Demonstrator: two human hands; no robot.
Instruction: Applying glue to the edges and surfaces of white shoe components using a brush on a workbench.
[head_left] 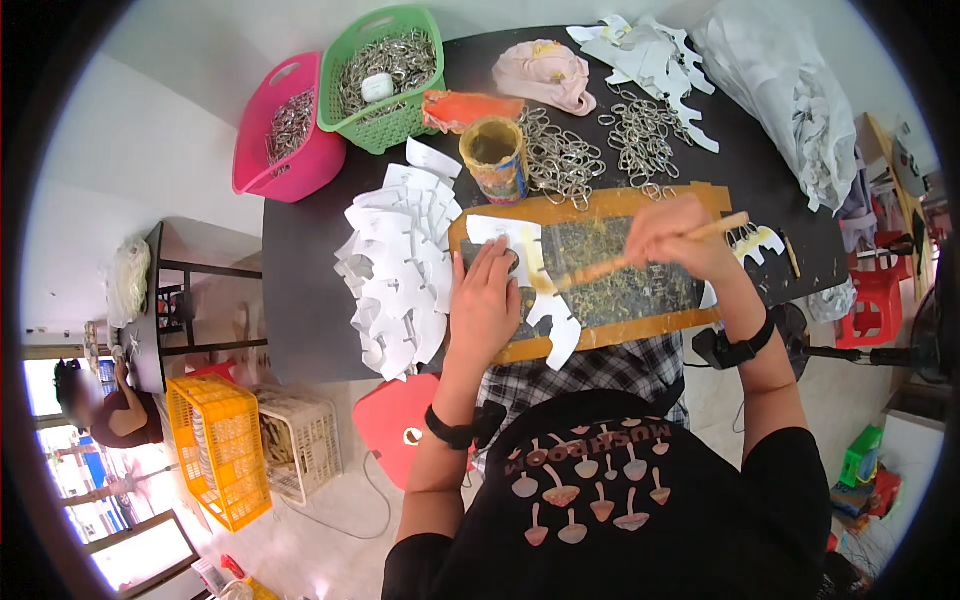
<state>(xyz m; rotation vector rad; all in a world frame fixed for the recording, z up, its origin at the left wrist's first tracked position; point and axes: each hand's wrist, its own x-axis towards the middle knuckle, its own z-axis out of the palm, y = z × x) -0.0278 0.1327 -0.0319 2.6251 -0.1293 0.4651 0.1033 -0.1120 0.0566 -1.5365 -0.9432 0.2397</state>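
My left hand [486, 304] lies with its fingers stretched out on a white cut-out piece [563, 330], holding it against a stained dark board [640, 300] with tan edging. My right hand [678, 238] is closed around the wooden handle of a brush [603, 270]. The brush's tip is at the white piece, where a yellowish smear runs along one strip. Left of the board, a stack of similar white cut-outs [398, 275] fans out. Behind the board stands a tub of yellowish paste [492, 150], its rim and sides caked.
Metal rings lie in piles [562, 160] behind the board. A green basket [385, 125] and a pink basket [300, 180] hold more metal pieces. A pink cloth [543, 75], more white cut-outs [650, 65] and a white plastic bag [780, 90] are farther back. Another person [120, 405] is far left.
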